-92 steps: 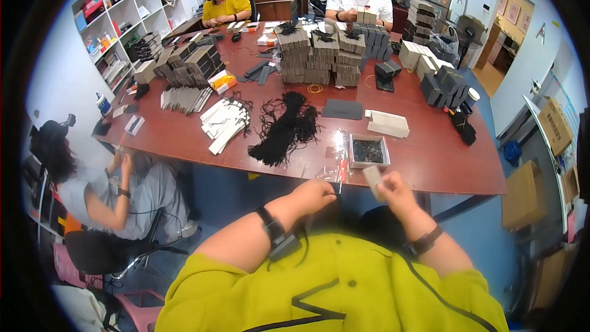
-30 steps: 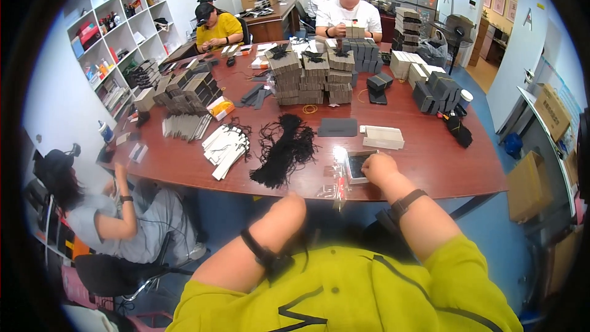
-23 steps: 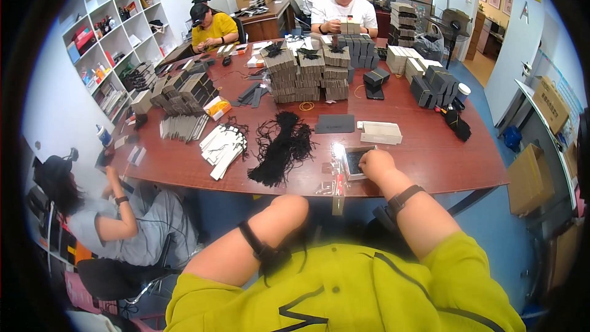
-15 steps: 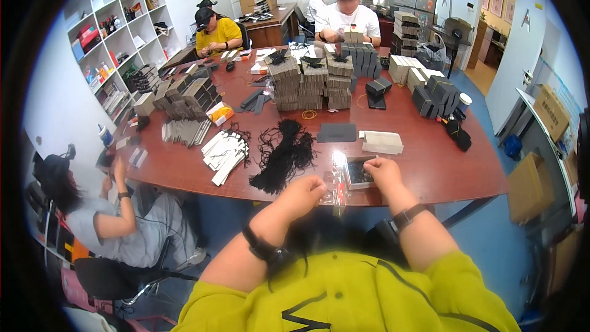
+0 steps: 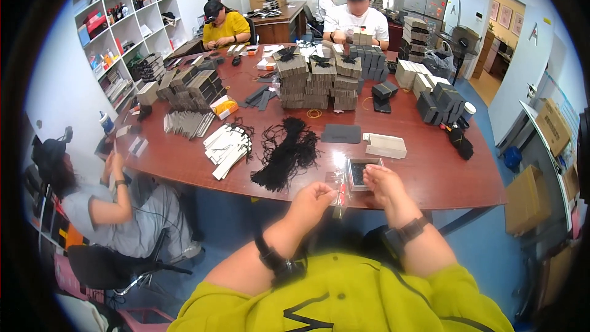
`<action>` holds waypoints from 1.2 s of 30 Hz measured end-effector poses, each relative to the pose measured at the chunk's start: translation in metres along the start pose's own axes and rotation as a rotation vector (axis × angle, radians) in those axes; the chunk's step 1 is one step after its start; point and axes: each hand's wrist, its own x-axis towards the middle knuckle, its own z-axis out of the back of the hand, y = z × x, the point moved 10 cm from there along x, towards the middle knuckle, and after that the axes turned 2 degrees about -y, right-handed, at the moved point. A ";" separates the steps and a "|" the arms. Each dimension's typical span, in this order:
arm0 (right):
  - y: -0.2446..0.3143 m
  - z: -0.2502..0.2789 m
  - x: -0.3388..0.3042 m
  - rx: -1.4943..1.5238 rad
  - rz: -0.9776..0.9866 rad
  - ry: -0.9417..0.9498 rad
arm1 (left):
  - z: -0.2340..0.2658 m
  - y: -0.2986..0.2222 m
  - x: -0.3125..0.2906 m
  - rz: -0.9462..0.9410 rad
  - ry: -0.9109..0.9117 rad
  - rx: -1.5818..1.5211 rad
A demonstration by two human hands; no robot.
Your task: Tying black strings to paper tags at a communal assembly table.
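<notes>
Our right hand (image 5: 382, 183) is the nearer one to the small open box (image 5: 360, 188), its bent fingers over the box's right side; our left hand (image 5: 314, 203) sits left of the box. Between our hands lies a clear packet (image 5: 339, 198), its long axis pointing away from us and its near end past the edge of the desk (image 5: 442, 175). Our left thumb and fingertips draw together just beside it; we cannot tell whether either hand grips anything.

The box is pale-walled and four-sided, with fine, dark, grainy-looking contents. The packet looks like thin, glossy film with a red patch. Beyond our left hand lies a tangled, matte heap of black cords (image 5: 286, 155); the wood-toned desk shines.
</notes>
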 end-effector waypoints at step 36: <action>-0.019 -0.081 -0.081 0.211 -0.088 0.269 | -0.004 -0.102 -0.049 -0.750 -0.228 0.607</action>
